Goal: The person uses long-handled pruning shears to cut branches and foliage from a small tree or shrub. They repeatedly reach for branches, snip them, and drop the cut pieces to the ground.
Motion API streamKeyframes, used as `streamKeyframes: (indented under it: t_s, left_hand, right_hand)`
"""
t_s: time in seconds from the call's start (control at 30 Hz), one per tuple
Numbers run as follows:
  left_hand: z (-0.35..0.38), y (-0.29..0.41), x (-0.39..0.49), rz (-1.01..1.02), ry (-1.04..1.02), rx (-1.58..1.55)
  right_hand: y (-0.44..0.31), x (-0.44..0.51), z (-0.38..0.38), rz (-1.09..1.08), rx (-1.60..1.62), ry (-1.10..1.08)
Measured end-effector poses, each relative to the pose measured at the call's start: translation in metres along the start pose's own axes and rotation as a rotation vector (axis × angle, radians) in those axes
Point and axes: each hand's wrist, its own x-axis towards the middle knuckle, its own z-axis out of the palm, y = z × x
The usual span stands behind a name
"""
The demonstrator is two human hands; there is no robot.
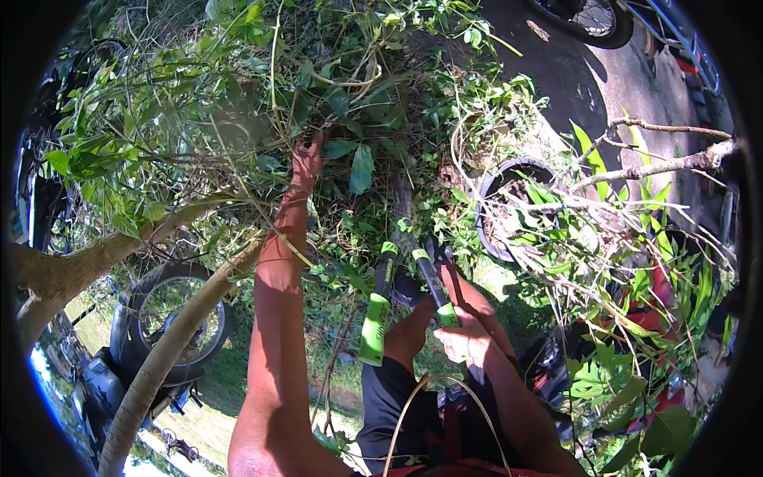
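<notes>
My right hand (468,338) is closed around one green-and-black handle of a pair of loppers (433,281). The other handle (375,322) stands apart from it, untouched by either hand. The handles converge towards the cutting head, which is hard to make out among the leaves. My left arm reaches forward, and my left hand (308,156) is in among tangled green vines (232,113). Its fingers are partly hidden by stems and leaves, so their grip is unclear.
Thick branches (161,358) rise at left before a parked motorcycle's wheel (173,322). A dark plant pot (486,223) stands at right, beside a bare forked branch (656,169) and leafy twigs. Another wheel (620,30) shows on the pavement (554,65). A thin tan loop (400,417) arches before my waist.
</notes>
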Motion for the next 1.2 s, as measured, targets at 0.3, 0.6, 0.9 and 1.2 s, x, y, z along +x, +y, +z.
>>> streamKeyframes:
  t_s: [0.3,0.6,0.9,1.2]
  left_hand:
    - [-0.036,-0.011,0.014,-0.535,-0.007,-0.045]
    - [-0.018,-0.023,0.038,-0.416,-0.126,0.265]
    - [-0.028,0.18,0.03,0.289,-0.865,0.739]
    - [-0.127,0.111,0.107,0.254,-0.675,1.189]
  right_hand:
    - [-0.022,-0.004,0.01,-0.304,-0.209,0.105]
    - [-0.058,0.008,0.038,-0.607,-0.445,0.268]
    - [-0.062,0.008,0.063,-0.513,-0.823,0.326]
    - [-0.073,0.015,0.054,-0.509,-1.007,0.383]
